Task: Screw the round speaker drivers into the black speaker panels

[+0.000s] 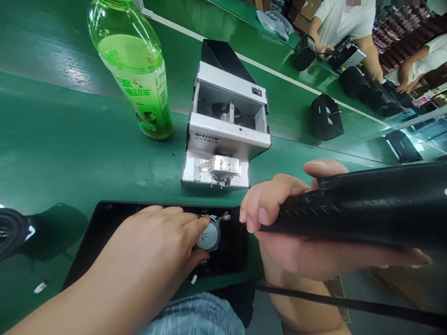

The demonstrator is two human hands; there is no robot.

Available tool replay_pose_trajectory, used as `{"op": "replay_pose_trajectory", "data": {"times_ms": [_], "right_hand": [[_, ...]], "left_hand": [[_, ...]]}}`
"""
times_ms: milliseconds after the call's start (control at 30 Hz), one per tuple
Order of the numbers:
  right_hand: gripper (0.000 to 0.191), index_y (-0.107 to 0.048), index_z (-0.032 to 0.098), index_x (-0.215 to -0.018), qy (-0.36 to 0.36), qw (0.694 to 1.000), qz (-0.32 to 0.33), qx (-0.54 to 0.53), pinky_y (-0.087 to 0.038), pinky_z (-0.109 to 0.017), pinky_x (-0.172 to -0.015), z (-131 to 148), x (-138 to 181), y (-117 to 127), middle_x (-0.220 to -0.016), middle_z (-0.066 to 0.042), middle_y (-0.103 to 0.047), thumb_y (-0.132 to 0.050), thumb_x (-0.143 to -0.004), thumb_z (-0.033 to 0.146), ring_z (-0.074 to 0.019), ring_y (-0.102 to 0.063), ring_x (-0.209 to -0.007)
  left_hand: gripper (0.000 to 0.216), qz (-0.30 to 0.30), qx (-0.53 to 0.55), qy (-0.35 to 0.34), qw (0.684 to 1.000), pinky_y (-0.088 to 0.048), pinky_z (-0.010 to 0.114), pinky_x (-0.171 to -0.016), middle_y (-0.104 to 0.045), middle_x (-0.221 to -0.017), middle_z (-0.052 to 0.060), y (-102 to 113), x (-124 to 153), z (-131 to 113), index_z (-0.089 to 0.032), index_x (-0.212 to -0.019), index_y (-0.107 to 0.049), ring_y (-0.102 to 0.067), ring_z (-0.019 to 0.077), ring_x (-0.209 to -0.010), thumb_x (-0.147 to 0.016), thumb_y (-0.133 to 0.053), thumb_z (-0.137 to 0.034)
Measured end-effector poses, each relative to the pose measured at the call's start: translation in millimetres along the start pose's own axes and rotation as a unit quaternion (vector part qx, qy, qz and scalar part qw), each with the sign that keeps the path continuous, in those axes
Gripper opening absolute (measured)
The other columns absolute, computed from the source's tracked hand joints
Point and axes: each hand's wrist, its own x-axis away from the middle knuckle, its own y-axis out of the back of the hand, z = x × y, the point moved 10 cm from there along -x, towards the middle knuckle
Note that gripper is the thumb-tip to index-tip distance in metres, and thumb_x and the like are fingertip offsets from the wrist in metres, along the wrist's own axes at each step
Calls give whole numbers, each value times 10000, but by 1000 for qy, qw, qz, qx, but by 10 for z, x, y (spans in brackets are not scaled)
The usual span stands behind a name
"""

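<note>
My left hand (157,246) lies over a black panel (230,251), thumb and fingers closed around a small round speaker driver (209,236) with a grey metal back. A thick black electric screwdriver (366,204) is gripped in my right hand (279,209). The screwdriver points left, its tip at the driver's upper right edge; I cannot tell whether it touches a screw there. Just behind the panel stands a silver screw feeder (226,130), with several screws in its front tray. Part of the panel is hidden under my left hand and forearm.
A green drink bottle (139,88) stands left of the feeder. A larger round speaker (12,232) is at the left edge, near a small white connector (41,286). Black speaker boxes (326,117) sit farther along the green bench. Across it, a person (344,23) handles black boxes.
</note>
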Motion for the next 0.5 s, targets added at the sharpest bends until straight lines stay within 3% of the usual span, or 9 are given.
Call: {"op": "replay_pose_trajectory", "data": {"times_ms": [233, 400, 500], "right_hand": [[671, -776, 320, -1262, -9, 1000, 25, -1, -583, -424, -547, -20, 34, -3, -714, -47, -735, -503, -973, 860, -234, -643, -554], [248, -763, 400, -1236, -9, 997, 56, 58, -614, -440, -583, 3, 82, -95, -738, -7, -756, -611, -1089, 529, -233, -676, -572], [292, -785, 382, -1201, 15, 995, 79, 59, -604, -420, -554, -13, 104, -185, -725, -2, -745, -687, -1030, 597, -222, -667, -558]], "left_hand": [[324, 19, 4, 10, 1000, -591, 452, -692, -876, -1048, 58, -48, 6, 18, -257, -1092, -861, -813, 339, -841, -792, -948, -345], [303, 77, 37, 45, 995, -615, 498, -810, -874, -1055, 18, -143, -45, 67, -302, -1134, -853, -820, 344, -933, -844, -921, -354], [296, 143, 42, 79, 986, -616, 530, -879, -864, -1011, -2, -204, -87, 111, -333, -1166, -844, -818, 346, -964, -875, -901, -341]]}}
